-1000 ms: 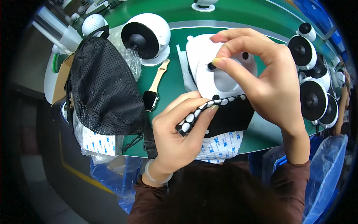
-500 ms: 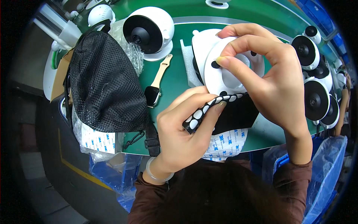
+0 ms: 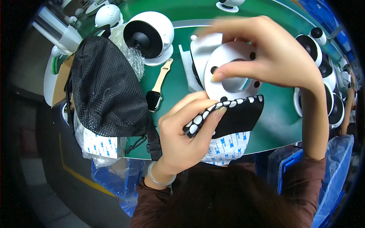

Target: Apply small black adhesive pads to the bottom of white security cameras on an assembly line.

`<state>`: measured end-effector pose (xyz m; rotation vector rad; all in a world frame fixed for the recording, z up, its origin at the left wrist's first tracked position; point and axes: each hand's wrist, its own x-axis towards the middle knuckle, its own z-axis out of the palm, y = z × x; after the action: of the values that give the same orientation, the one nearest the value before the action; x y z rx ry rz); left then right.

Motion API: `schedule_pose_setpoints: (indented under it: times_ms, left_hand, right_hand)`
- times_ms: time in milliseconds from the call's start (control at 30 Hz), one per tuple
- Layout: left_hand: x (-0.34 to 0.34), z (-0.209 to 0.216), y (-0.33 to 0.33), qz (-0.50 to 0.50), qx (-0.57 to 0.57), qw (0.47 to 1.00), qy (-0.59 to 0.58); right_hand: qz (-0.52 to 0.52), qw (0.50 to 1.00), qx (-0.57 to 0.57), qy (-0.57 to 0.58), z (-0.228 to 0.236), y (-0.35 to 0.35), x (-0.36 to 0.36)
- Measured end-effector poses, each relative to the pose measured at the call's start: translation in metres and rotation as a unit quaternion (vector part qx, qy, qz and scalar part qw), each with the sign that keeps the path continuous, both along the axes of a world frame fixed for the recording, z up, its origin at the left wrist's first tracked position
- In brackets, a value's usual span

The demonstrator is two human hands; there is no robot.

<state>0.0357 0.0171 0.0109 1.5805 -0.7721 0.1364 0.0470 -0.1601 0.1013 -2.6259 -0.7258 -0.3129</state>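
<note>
My left hand (image 3: 182, 133) pinches a bent black sheet (image 3: 241, 117) of small round pads between thumb and fingers. Whitish dots line the sheet's folded edge. Just beyond it lies a white camera (image 3: 205, 47) on its side, its ring-shaped base (image 3: 232, 51) facing up toward me. Several black round pads sit on that base, one of them (image 3: 252, 56) near its far right edge. My right hand (image 3: 283, 57) arches over the base, its thumb touching the base at the left pad. Its other fingers are spread away from the thumb and blurred, with nothing visible between them.
A black mesh bag (image 3: 110, 87) takes up the left side, beside a watch (image 3: 154, 99) with a beige strap. Another white camera (image 3: 150, 38) stands behind it. Several more cameras (image 3: 308, 49) crowd the right. A printed white sheet (image 3: 228, 148) lies at the near table edge.
My right hand has loosened from the base, its fingers swinging up and left while the thumb remains on it. More of the base and its pads shows. My left hand still holds the sheet.
</note>
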Motion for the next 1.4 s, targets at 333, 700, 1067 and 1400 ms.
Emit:
schedule_pose_setpoints:
  times_ms: [333, 700, 1067, 1400]
  left_hand:
    - [-0.009, -0.02, 0.032, -0.007, 0.03, 0.994, 0.102]
    - [-0.007, -0.01, 0.036, -0.007, 0.084, 0.985, 0.153]
    - [-0.008, -0.011, 0.034, -0.058, 0.031, 0.987, 0.144]
    - [-0.007, -0.015, 0.037, -0.051, 0.101, 0.984, 0.14]
  right_hand:
    - [-0.202, 0.914, 0.284, 0.209, 0.055, -0.085, 0.089]
    - [-0.197, 0.902, -0.203, -0.325, -0.091, -0.093, 0.243]
    - [-0.252, 0.966, -0.012, 0.049, -0.12, -0.186, 0.213]
    - [-0.302, 0.885, -0.349, 0.059, -0.064, -0.106, 0.21]
